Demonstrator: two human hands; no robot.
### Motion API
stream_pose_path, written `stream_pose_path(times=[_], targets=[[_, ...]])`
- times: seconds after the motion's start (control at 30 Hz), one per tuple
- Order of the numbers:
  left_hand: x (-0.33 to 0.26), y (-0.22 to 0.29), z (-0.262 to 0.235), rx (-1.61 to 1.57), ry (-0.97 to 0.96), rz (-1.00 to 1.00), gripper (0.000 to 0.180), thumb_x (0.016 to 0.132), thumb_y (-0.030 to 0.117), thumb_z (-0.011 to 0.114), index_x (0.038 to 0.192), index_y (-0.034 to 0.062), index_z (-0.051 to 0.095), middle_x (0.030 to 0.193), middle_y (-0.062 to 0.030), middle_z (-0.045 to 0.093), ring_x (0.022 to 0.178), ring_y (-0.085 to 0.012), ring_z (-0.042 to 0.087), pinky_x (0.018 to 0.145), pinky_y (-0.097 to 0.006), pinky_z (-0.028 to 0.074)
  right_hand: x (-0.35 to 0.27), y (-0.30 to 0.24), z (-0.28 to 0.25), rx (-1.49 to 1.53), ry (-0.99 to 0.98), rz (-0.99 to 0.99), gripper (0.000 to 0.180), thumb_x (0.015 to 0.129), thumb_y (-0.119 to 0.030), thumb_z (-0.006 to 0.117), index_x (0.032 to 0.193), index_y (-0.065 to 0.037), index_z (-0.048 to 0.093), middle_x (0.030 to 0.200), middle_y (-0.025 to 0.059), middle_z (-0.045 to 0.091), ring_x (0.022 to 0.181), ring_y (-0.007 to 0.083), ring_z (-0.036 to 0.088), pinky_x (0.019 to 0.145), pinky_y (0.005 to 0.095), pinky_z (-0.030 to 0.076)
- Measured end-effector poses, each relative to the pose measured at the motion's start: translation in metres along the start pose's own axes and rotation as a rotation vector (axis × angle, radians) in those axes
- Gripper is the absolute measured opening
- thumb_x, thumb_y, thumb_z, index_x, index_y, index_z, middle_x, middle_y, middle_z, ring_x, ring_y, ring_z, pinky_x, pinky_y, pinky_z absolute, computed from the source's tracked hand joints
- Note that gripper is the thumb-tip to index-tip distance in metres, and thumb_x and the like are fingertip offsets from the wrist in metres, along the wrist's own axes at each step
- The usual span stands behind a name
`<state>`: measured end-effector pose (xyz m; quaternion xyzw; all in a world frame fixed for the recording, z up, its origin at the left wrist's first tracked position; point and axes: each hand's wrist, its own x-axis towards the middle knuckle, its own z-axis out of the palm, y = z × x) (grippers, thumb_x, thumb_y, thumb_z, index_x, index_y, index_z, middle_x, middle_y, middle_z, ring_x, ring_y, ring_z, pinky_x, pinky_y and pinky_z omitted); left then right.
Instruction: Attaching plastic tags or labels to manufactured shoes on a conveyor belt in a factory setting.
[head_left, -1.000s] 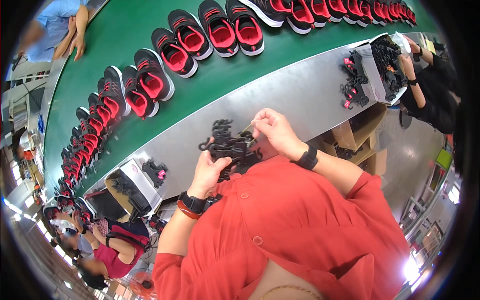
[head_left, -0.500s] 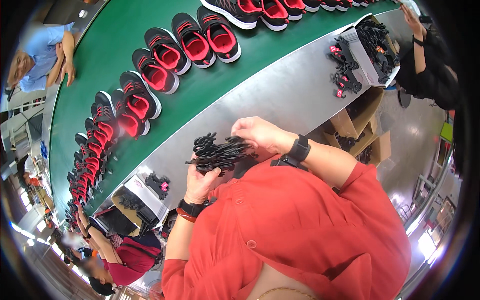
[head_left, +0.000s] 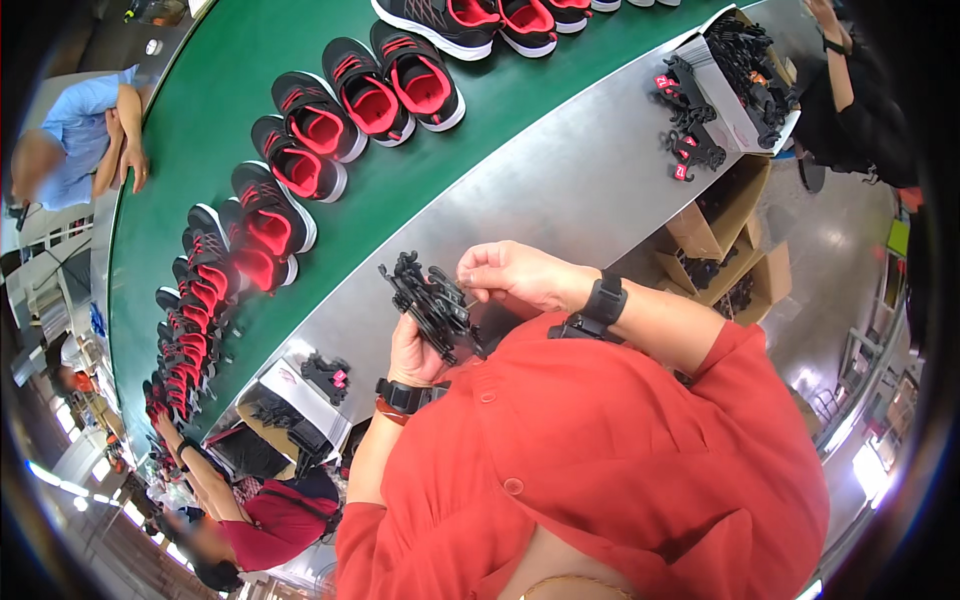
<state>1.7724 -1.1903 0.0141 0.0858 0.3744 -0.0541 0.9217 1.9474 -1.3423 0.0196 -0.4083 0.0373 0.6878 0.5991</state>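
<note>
My left hand (head_left: 412, 355) is closed round a bundle of black plastic shoe hangers (head_left: 430, 305) with hooked ends, held in front of my red shirt. The hangers fan out above the thumb, some crossing each other. My right hand (head_left: 515, 275) is beside the top of the bundle, thumb and fingertips pinched together. Whatever is between those fingertips, if anything, is too small to make out. Both hands are above the near edge of the grey metal ledge (head_left: 520, 190).
Black and red shoes (head_left: 365, 100) line a green conveyor belt (head_left: 210, 90) beyond the ledge. At right, loose hangers (head_left: 690, 120) lie by a white box (head_left: 722, 100) of hangers; cardboard boxes (head_left: 705, 235) stand below. Another box (head_left: 300, 400) is at left. Co-workers stand left, far left and right.
The bundle has turned more upright in my left hand. My right fingers have drawn slightly away from it and closed to a pinch. The shoes have shifted slightly in view.
</note>
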Motion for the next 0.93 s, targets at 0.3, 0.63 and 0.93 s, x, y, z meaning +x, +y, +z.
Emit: stream_pose_path(times=[0.3, 0.63, 0.93], targets=[[0.0, -0.003, -0.004, -0.087, 0.029, 0.182, 0.042, 0.091, 0.036, 0.057, 0.125, 0.0115, 0.056, 0.11, -0.0112, 0.064, 0.096, -0.0278, 0.065, 0.077, -0.043, 0.057, -0.017, -0.029, 0.018, -0.457, -0.203, -0.148, 0.014, 0.096, -0.019, 0.053, 0.091, -0.007, 0.058, 0.071, -0.0035, 0.06, 0.068, 0.0079, 0.055, 0.066, 0.0264, 0.044], [0.006, 0.005, -0.011, -0.344, -0.165, -0.041, 0.053, 0.092, 0.04, 0.051, 0.134, 0.0076, 0.049, 0.105, -0.0081, 0.06, 0.063, -0.018, 0.05, 0.046, -0.031, 0.039, -0.017, -0.022, 0.014, -1.238, 0.053, -0.89, 0.008, 0.083, -0.019, 0.068, 0.083, -0.013, 0.062, 0.073, 0.0033, 0.057, 0.075, 0.023, 0.052, 0.081, 0.0356, 0.04], [0.004, -0.002, 0.007, -0.388, -0.047, -0.034, 0.042, 0.09, 0.041, 0.049, 0.121, 0.0132, 0.056, 0.098, -0.006, 0.064, 0.068, -0.0194, 0.057, 0.049, -0.032, 0.043, -0.026, -0.028, 0.013, -1.254, 0.057, -0.892, 0.019, 0.077, -0.018, 0.071, 0.094, -0.014, 0.067, 0.102, 0.003, 0.062, 0.097, 0.023, 0.053, 0.087, 0.0406, 0.041]])
